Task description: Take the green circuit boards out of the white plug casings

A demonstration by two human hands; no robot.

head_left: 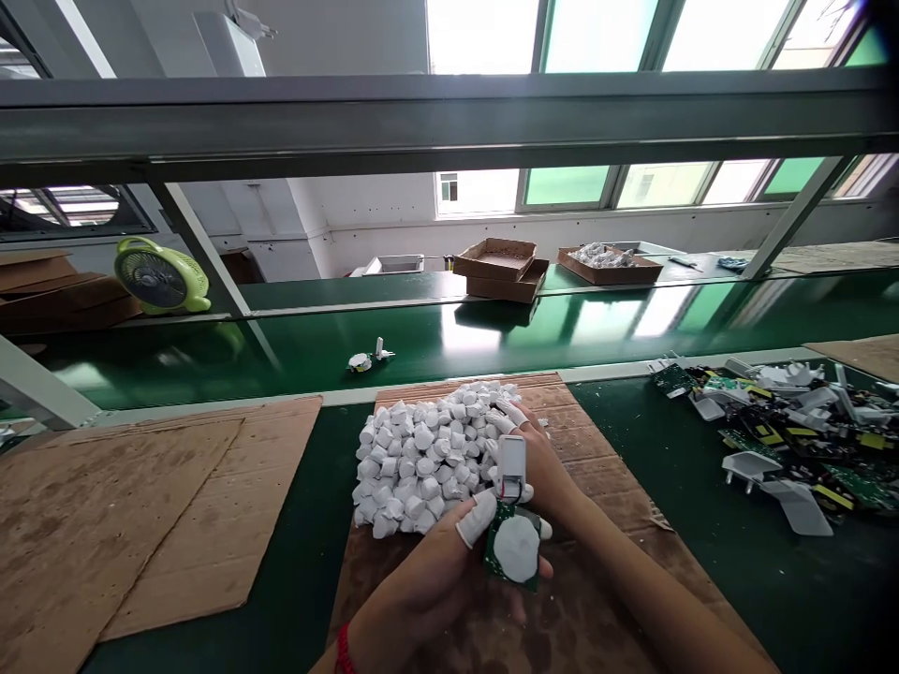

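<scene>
My left hand (435,566), with a white cover on the thumb, is closed on a green circuit board (493,552). The board carries a round white pad (517,549) on its face and has a white plastic block (512,465) at its upper end, with thin wires between them. My right hand (537,454) reaches past the block to the right edge of a heap of small white lumps (421,459). Its fingers, also in white covers, stretch out over the lumps; the thumb is hidden. Under the heap lies a brown cardboard sheet (596,580).
A jumble of circuit boards with white plastic parts (807,431) lies at right. Another cardboard sheet (175,505) covers the left side. One small board (361,362) rests on the green belt (393,328). Behind stand cardboard trays (502,271) and a green fan (160,276); a metal beam (449,126) crosses above.
</scene>
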